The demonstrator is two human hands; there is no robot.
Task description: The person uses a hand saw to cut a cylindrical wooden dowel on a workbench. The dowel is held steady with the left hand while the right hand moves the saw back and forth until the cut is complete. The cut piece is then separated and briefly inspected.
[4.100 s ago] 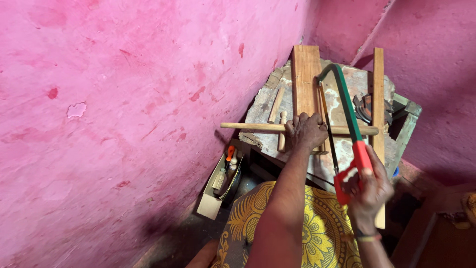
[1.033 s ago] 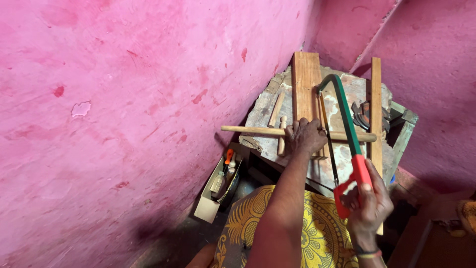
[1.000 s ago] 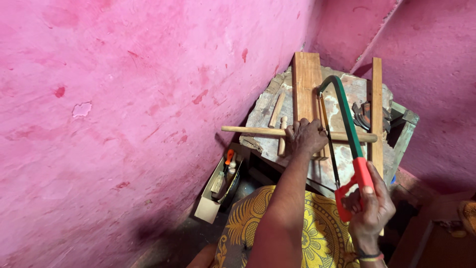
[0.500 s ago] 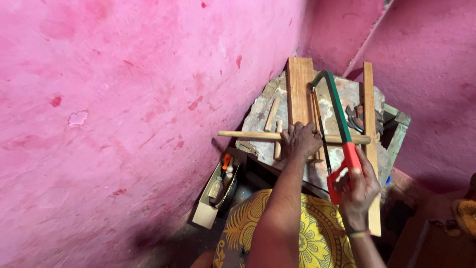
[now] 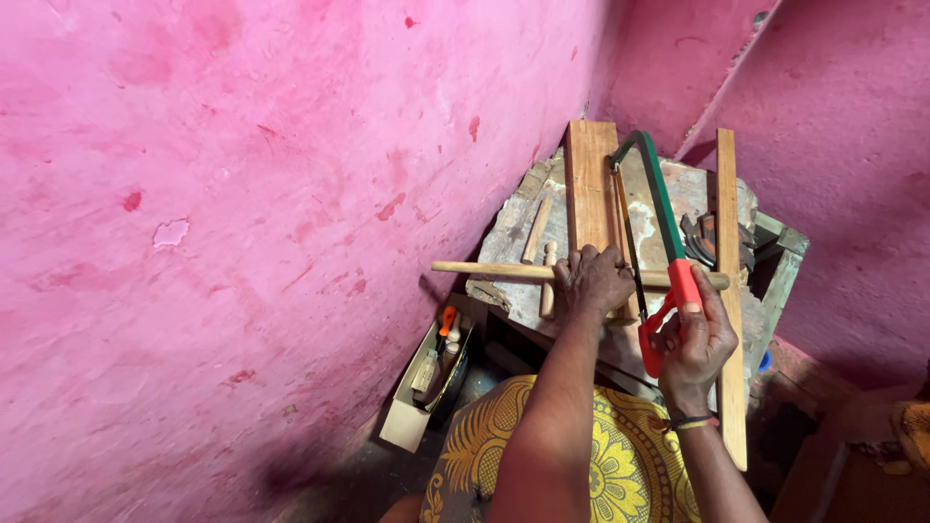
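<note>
Pressing down on a long wooden dowel (image 5: 494,270), the left hand (image 5: 591,281) pins it flat on the worn stone-topped bench (image 5: 513,232), fingers curled over the stick and closed on it. Dowel long axis runs left-right across the view, its free end sticking out past the bench edge toward the pink wall (image 5: 242,194), the other end reaching the upright plank on the right (image 5: 728,291). Right hand (image 5: 696,339) is wrapped tight around the red handle of a hacksaw (image 5: 659,203), green frame pointing away from the body, so the blade (image 5: 628,232) lies roughly square to the dowel and crosses it just right of the left-hand knuckles. Saw sits between the two hands; left hand is the nearer one to the crossing point. Whether the blade actually touches the dowel is hard to tell, the hand hides part of it. A wide flat board (image 5: 591,184) lies lengthwise under the saw frame, two short round pegs (image 5: 536,232) lie near it on the left. Below the bench edge, an open cardboard box of small tools (image 5: 426,387) on the floor. Yellow patterned cloth (image 5: 601,465) covers the lap.
</note>
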